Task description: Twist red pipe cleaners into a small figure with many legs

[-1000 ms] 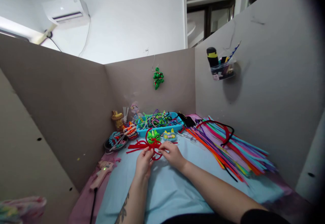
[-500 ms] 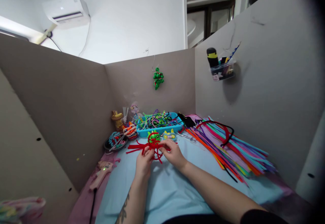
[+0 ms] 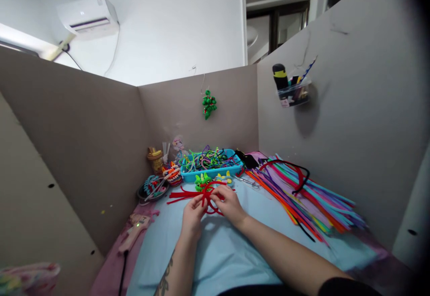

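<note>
Between my hands is a tangle of red pipe cleaners [image 3: 207, 194], crossed at the middle with curved loose ends. My left hand [image 3: 193, 213] pinches it from the left with thumb and fingers. From the right, my right hand [image 3: 228, 204] is closed on another part of the same red strands; its fingertips partly cover them. More red pipe cleaners [image 3: 183, 195] lie on the blue cloth just left of my fingers. Right behind my hands sit a green fuzzy figure [image 3: 203, 180] and a yellow and blue one [image 3: 225, 178].
A blue tray [image 3: 211, 173] of tangled pipe cleaner pieces stands at the back. Many coloured pipe cleaners [image 3: 302, 197] spread on the right, near scissors [image 3: 247, 181]. A glue gun [image 3: 134, 233], a dark bowl [image 3: 152, 190] and an orange-striped figure [image 3: 172, 173] are on the left. Grey partitions surround the table.
The red strands have turned in my fingers, their loop swinging from above the hands to the right. My left hand has shifted slightly to the right, uncovering the green figure more.
</note>
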Action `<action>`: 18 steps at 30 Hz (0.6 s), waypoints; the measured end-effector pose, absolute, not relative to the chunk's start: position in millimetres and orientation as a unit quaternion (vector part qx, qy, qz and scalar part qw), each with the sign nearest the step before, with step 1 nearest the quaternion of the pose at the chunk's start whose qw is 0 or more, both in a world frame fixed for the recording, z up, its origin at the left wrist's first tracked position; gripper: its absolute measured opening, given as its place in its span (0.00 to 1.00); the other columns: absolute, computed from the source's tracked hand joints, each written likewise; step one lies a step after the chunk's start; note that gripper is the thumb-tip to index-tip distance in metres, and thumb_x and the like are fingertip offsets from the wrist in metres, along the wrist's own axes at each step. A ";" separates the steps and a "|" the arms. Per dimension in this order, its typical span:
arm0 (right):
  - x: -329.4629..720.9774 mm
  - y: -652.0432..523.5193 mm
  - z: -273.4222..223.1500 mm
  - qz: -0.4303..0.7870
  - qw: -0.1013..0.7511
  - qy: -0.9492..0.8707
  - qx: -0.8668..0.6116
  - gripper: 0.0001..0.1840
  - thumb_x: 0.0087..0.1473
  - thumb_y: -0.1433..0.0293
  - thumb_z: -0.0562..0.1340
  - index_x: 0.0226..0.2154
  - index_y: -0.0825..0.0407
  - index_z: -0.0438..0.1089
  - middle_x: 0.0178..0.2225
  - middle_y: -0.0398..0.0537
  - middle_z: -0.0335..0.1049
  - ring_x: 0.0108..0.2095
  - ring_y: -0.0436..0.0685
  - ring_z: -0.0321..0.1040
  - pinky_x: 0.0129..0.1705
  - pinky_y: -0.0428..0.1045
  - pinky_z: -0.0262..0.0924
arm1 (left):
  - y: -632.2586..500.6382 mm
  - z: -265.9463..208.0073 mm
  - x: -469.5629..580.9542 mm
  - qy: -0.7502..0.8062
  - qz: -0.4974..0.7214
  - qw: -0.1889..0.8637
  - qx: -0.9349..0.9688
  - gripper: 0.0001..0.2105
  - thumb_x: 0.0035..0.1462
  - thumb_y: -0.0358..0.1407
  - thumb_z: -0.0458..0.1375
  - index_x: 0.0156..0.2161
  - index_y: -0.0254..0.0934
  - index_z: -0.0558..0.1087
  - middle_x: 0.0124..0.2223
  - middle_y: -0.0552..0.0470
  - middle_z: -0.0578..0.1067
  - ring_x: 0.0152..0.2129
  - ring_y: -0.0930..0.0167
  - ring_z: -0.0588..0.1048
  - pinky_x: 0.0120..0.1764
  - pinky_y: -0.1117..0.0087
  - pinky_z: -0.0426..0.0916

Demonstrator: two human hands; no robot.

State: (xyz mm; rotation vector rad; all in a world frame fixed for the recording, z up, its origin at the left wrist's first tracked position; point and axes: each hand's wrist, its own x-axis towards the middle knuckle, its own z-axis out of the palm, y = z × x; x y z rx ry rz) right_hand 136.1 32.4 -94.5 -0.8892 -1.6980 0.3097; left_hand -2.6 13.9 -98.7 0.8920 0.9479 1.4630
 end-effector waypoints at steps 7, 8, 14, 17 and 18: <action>134.9 33.3 -93.7 0.152 0.572 -0.705 -0.392 0.07 0.49 0.71 0.59 0.22 0.50 0.70 0.27 0.45 0.67 0.35 0.55 0.62 0.40 0.50 0.55 | 14.3 -99.2 -3.1 0.408 0.614 0.561 0.377 0.22 0.29 0.37 0.70 0.35 0.31 0.75 0.31 0.46 0.77 0.24 0.74 0.72 0.31 0.73 0.64; 134.5 33.2 -93.5 0.159 0.572 -0.701 -0.394 0.08 0.49 0.71 0.59 0.21 0.50 0.70 0.27 0.45 0.66 0.35 0.55 0.62 0.40 0.50 0.55 | 14.1 -99.0 -3.0 0.408 0.615 0.558 0.381 0.22 0.29 0.37 0.70 0.35 0.31 0.75 0.31 0.46 0.77 0.24 0.73 0.72 0.31 0.73 0.64; 132.7 32.8 -95.7 0.235 0.559 -0.684 -0.406 0.08 0.47 0.70 0.60 0.21 0.51 0.71 0.27 0.44 0.67 0.34 0.53 0.63 0.41 0.49 0.56 | 15.4 -99.9 -2.0 0.413 0.635 0.510 0.408 0.20 0.30 0.35 0.69 0.33 0.32 0.74 0.29 0.47 0.77 0.26 0.71 0.74 0.33 0.72 0.65; 133.3 33.9 -99.1 0.255 0.541 -0.681 -0.423 0.08 0.48 0.70 0.59 0.22 0.51 0.71 0.29 0.44 0.67 0.36 0.54 0.62 0.41 0.49 0.56 | 16.5 -102.1 -1.7 0.414 0.640 0.489 0.424 0.18 0.32 0.35 0.68 0.33 0.32 0.74 0.29 0.48 0.77 0.26 0.71 0.74 0.33 0.73 0.65; 133.7 34.6 -100.3 0.257 0.535 -0.682 -0.428 0.08 0.48 0.70 0.58 0.22 0.51 0.71 0.29 0.44 0.67 0.36 0.54 0.62 0.41 0.49 0.55 | 16.6 -102.8 -1.6 0.416 0.641 0.482 0.428 0.17 0.32 0.35 0.68 0.32 0.32 0.74 0.29 0.48 0.77 0.26 0.71 0.74 0.33 0.73 0.65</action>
